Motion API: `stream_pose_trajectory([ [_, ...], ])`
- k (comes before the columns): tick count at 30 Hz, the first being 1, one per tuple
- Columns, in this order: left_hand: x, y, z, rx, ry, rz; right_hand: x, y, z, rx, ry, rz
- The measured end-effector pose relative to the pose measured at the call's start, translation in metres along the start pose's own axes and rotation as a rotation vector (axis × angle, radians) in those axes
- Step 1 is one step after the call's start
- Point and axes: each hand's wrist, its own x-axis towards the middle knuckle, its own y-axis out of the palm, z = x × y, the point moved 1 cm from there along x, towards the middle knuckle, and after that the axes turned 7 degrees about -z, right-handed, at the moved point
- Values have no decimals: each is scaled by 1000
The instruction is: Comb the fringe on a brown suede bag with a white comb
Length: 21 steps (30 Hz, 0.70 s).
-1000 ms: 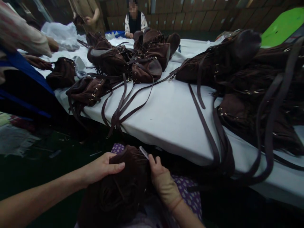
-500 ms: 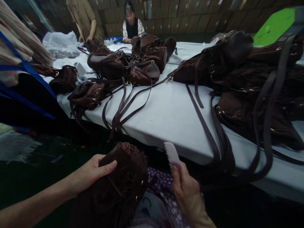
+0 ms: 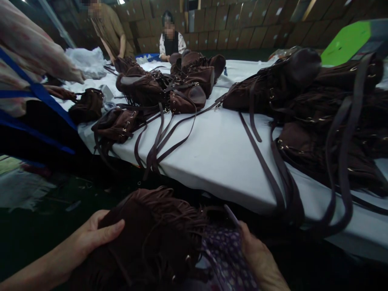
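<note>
A dark brown suede bag with long fringe (image 3: 157, 234) lies on my lap, below the table's near edge. My left hand (image 3: 91, 238) rests on the bag's left side, fingers and thumb pressed against the suede. My right hand (image 3: 257, 258) sits at the bag's right side, closed around a pale comb (image 3: 232, 214) whose upper end sticks out beside the fringe. Purple dotted cloth (image 3: 227, 258) shows between the bag and my right hand.
A white-covered table (image 3: 218, 153) carries several brown fringed bags (image 3: 184, 81) with straps (image 3: 157, 141) hanging over the edge, and a big pile (image 3: 327, 113) at the right. A person's sleeve (image 3: 33, 60) reaches in at left. Two people stand at the far end.
My right hand has dropped from beside the table edge down against the bag with the comb. The bag has shifted and its fringe now spreads wider. My left hand slid lower left.
</note>
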Motion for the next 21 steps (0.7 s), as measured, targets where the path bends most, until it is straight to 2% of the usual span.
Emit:
stream_pose_trajectory([
  [2,2,8,4,-52,-5,-12,-11,-8,36,223,-104,-196],
  [3,3,12,5,-65,-2,-11,-15,-12,60,303,-194,-306],
  [4,5,15,6,-69,3,-5,-16,-15,83,341,-299,-358],
  [5,6,16,7,-65,6,-3,-14,-15,103,307,-384,-360],
  [7,8,14,8,-54,11,-25,-6,-12,123,114,-404,-236],
  [8,8,11,8,-52,14,-43,0,-8,121,9,-360,-165],
  [10,9,6,9,-63,13,-88,9,0,99,-124,-244,-81],
  [14,6,8,14,-127,-48,-92,12,21,37,-130,-171,-71],
  [16,6,14,16,-162,-77,-55,9,29,19,-102,-160,-74],
  [18,7,16,17,-184,-86,-37,6,32,11,-48,-142,-100],
  [21,12,12,17,-193,-84,-91,4,25,13,296,-37,-136],
])
